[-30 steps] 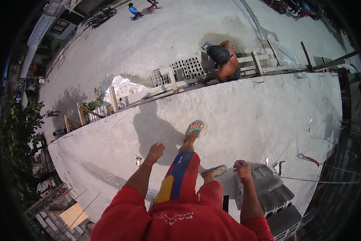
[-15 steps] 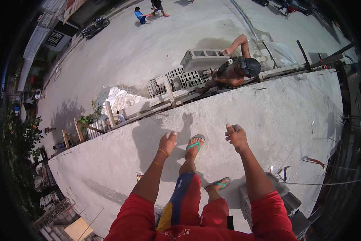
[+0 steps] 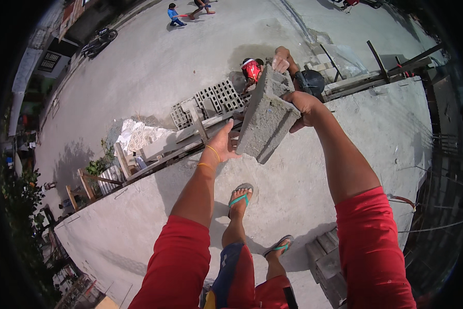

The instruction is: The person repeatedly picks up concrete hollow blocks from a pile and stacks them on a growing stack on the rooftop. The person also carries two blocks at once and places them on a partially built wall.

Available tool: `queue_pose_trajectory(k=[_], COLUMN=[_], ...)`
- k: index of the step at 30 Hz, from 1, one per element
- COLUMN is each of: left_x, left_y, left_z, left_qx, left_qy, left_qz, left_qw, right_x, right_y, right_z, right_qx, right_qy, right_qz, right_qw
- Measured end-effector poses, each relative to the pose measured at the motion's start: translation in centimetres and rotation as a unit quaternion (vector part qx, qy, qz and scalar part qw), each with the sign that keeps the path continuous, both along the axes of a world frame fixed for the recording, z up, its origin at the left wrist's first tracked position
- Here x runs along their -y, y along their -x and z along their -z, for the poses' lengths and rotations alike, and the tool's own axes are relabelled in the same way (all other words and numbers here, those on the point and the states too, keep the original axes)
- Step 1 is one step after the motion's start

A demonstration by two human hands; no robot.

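A grey concrete hollow block (image 3: pixel 267 116) hangs tilted beyond my feet, over the slab's far edge. My right hand (image 3: pixel 306 109) grips its right corner, fingers bent over the edge. Close by the block's lower left edge is my left hand (image 3: pixel 222 142), fingers and thumb apart; I cannot tell whether it touches. A co-worker's hand (image 3: pixel 281 61) is on the block's far end. That person, in a dark cap (image 3: pixel 312 82), stands below the slab edge, mostly hidden by the block and my right arm.
I stand on a raised concrete slab (image 3: pixel 365 149) edged with timber boards (image 3: pixel 162 150). More hollow blocks (image 3: pixel 211 103) are stacked below the edge. Grey blocks (image 3: pixel 328 260) are piled by my right foot. A person in red (image 3: pixel 251 69) bends behind the held block.
The co-worker's block has come up and toward me, over the edge. Both my arms have reached forward, and my right hand has taken hold of it. A person in red now shows.
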State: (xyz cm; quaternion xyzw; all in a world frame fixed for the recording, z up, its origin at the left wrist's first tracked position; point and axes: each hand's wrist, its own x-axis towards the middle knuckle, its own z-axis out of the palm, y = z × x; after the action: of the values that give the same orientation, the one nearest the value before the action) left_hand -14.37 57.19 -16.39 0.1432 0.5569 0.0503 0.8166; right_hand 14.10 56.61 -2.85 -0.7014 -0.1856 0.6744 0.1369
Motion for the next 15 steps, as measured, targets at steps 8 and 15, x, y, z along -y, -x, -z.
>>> queue_pose_trajectory(k=[8, 15], left_x=[9.3, 21.5], left_y=[0.9, 4.7], left_z=[1.9, -9.8], left_qx=[0.028, -0.039], left_qy=[0.065, 0.015], left_qz=[-0.018, -0.021], left_qw=[0.997, 0.999], right_x=[11.7, 27.1], right_y=[4.7, 8.2], right_z=[3.9, -6.0], right_qx=[0.077, 0.030], right_qy=[-0.167, -0.066], right_qz=[-0.107, 0.159], right_qw=[0.977, 0.985])
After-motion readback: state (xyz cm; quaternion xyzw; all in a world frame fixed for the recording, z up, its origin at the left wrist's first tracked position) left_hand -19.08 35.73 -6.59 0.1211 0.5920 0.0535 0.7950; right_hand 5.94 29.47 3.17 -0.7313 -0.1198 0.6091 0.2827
